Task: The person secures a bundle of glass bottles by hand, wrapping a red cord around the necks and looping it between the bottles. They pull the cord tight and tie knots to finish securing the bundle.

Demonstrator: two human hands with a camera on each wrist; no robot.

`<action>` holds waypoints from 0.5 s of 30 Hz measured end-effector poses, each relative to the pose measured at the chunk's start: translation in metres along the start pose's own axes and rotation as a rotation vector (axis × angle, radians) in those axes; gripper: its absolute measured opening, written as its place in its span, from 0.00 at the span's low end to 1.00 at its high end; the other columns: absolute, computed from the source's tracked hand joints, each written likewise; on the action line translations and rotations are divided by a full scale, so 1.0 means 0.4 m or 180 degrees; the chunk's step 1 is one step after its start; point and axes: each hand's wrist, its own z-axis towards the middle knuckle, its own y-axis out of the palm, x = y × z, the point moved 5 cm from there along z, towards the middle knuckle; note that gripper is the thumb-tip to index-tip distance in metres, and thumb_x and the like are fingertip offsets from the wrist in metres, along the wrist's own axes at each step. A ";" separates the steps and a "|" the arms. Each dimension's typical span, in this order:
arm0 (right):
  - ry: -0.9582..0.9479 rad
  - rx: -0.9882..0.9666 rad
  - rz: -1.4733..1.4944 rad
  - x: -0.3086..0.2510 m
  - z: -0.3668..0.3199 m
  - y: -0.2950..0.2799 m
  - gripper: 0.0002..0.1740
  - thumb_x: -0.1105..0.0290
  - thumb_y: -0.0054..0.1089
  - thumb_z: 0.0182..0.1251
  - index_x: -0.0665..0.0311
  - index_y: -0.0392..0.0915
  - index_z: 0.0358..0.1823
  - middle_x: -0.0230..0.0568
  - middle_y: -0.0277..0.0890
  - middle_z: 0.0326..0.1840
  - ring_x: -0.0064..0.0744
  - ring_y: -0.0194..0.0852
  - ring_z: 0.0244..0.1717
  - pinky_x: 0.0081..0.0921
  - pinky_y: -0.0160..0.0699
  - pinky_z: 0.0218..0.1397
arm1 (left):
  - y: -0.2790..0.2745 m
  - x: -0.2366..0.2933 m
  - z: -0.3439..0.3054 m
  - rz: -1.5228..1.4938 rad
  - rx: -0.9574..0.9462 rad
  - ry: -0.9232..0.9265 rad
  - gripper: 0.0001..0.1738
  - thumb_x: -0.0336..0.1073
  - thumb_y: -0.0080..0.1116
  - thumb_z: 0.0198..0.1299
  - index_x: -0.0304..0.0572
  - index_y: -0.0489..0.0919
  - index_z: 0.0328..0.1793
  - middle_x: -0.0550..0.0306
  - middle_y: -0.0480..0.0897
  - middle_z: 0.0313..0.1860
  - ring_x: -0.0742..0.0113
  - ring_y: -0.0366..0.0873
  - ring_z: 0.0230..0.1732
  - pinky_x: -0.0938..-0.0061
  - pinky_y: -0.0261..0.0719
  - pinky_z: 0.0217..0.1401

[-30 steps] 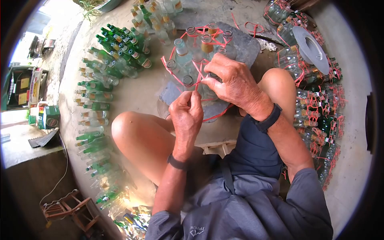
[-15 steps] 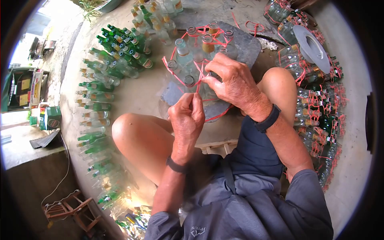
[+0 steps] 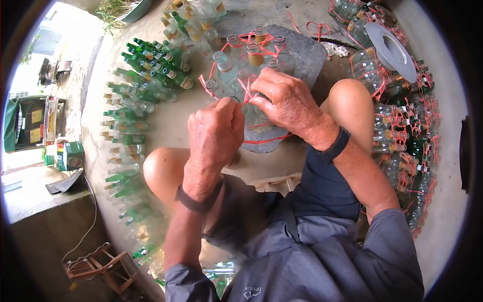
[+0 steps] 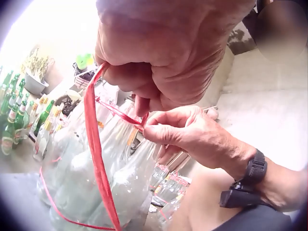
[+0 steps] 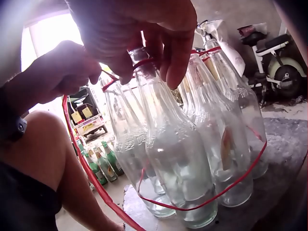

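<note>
Clear glass bottles stand bunched upright on a grey stone slab, red strap looped round their lower bodies and more strap among the necks. My left hand, fingers curled, grips the red strap at the near left of the bunch; a length hangs from it in the left wrist view. My right hand pinches strap between thumb and finger beside a bottle neck. The two hands are close together, with a short piece of strap between them. Fingers partly hide the strap where it is pinched.
Rows of green and clear bottles curve along the left. Bundles of strapped bottles line the right, with a grey ring-shaped disc on top. Loose red strap lies behind the slab. A wooden stool is at lower left.
My left hand has moved up and left, turning its back to the head view, and now covers the nearest bottle neck. My right hand keeps its pinch, shifted slightly left.
</note>
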 end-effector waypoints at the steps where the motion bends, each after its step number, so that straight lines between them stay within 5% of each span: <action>1: -0.0060 0.0006 -0.0018 0.000 -0.001 0.001 0.09 0.65 0.75 0.66 0.59 0.84 0.40 0.41 0.78 0.41 0.50 0.87 0.44 0.45 0.87 0.47 | -0.001 0.003 0.012 0.0038 -0.0094 0.0103 0.08 0.31 0.67 0.65 0.39 0.81 0.33 0.42 0.85 0.29 0.36 0.84 0.30 0.48 0.80 0.32; 8: -0.0272 0.0012 -0.0072 0.000 -0.006 0.003 0.08 0.69 0.73 0.65 0.60 0.83 0.39 0.41 0.77 0.41 0.48 0.86 0.44 0.43 0.88 0.47 | -0.008 -0.012 0.085 0.0140 -0.0368 0.0246 0.10 0.32 0.66 0.64 0.39 0.81 0.30 0.43 0.84 0.27 0.37 0.85 0.31 0.49 0.82 0.35; 15: -0.0176 -0.0166 0.0067 0.002 -0.007 -0.002 0.16 0.76 0.79 0.58 0.64 0.83 0.46 0.42 0.81 0.44 0.49 0.86 0.47 0.42 0.86 0.51 | 0.017 -0.069 0.123 -0.0280 -0.0622 -0.0394 0.09 0.33 0.67 0.64 0.37 0.87 0.31 0.39 0.82 0.25 0.34 0.83 0.29 0.53 0.83 0.35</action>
